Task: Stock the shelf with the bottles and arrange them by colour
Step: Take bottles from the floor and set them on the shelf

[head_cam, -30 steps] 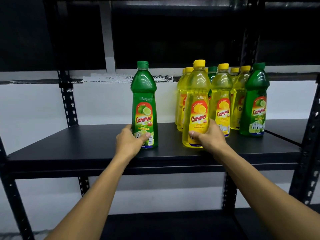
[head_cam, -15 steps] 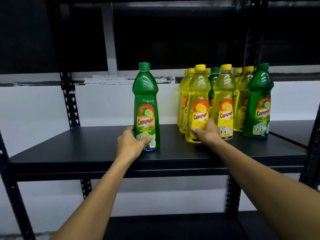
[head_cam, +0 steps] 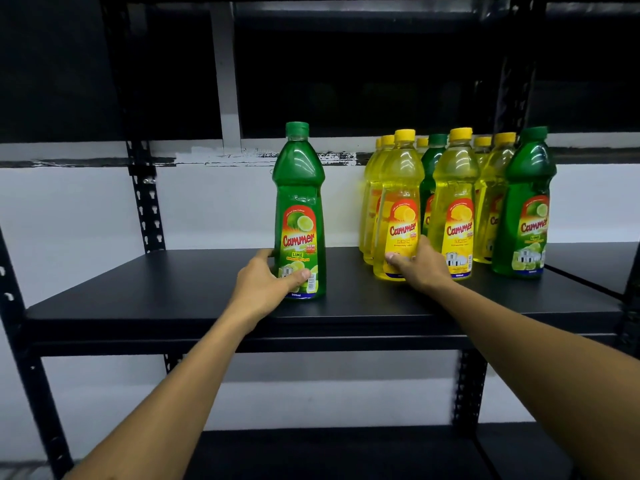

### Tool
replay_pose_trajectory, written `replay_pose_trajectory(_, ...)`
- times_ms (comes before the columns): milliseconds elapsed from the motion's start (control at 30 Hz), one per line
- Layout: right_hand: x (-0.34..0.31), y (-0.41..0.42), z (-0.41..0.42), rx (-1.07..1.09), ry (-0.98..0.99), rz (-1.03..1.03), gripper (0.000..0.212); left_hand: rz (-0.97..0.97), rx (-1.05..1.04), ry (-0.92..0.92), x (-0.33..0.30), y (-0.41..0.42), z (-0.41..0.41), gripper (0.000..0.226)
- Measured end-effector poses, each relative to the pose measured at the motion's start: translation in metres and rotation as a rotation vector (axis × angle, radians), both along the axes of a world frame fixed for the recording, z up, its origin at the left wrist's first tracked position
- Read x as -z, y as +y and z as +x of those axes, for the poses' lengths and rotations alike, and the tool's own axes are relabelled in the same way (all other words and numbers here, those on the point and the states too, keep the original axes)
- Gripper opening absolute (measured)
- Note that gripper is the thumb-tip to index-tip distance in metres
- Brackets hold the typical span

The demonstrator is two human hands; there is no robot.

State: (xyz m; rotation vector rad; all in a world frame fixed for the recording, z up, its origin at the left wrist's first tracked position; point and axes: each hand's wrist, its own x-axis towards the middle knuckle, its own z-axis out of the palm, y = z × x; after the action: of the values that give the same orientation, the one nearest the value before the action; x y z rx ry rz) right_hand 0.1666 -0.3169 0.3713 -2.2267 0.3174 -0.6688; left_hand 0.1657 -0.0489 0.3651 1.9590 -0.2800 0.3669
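Left hand (head_cam: pixel 262 283) grips the green bottle (head_cam: pixel 300 216) mid-frame, right hand (head_cam: pixel 420 268) the yellow bottle (head_cam: pixel 398 216); full, likely heavy, slick plastic, best held low.

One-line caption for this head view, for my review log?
Left hand grips a lone green bottle and right hand a yellow bottle among mixed bottles on a black shelf.

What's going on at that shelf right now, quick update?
Left hand grips lone green lime bottle, upright on shelf. Right hand holds front yellow bottle. Two green bottles mixed into the yellow group.
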Motion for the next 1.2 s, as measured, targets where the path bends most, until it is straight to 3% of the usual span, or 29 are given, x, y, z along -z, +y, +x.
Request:
replay_pose_trajectory(167, 0.001, 0.000, 0.004, 0.028, -0.008, -0.023, 0.064, 0.098, 0.118, 0.055, 0.000, 0.017, 0.007, 0.065)
replay_pose_trajectory(367, 0.005, 0.006, 0.005, 0.154, 0.060, -0.036, 0.062, 0.349, 0.005, 0.082, 0.000, 0.038, 0.018, 0.059)
replay_pose_trajectory(467, 0.002, 0.020, -0.009, 0.264, -0.038, -0.037, 0.060, 0.493, -0.025, 0.063, -0.002, 0.042, 0.021, 0.051)
replay_pose_trajectory(600, 0.006, 0.062, -0.027, -0.079, -0.071, 0.043, 0.055, 0.649, -0.027, 0.064, -0.004, 0.037, 0.030, 0.040)
replay_pose_trajectory(733, 0.003, 0.112, -0.023, -0.315, 0.005, 0.086, 0.094, 0.767, -0.016, 0.061, -0.004, 0.034, 0.041, 0.031)
replay_pose_trajectory(800, 0.001, 0.128, -0.010, -0.367, -0.012, 0.193, 0.099, 0.803, -0.021, 0.065, -0.004, 0.036, 0.045, 0.031)
replay_pose_trajectory(933, 0.002, 0.134, 0.016, -0.413, -0.041, 0.271, 0.075, 0.874, -0.045, 0.070, -0.005, 0.040, 0.055, 0.031)
replay_pose_trajectory(1067, 0.001, 0.125, 0.043, -0.358, -0.074, 0.295, 0.076, 0.934, -0.056, 0.049, -0.005, 0.040, 0.066, 0.030)
replay_pose_trajectory(1200, 0.004, 0.108, 0.083, -0.299, -0.078, 0.311, 0.061, 0.935, -0.041, 0.042, -0.003, 0.041, 0.082, 0.028)
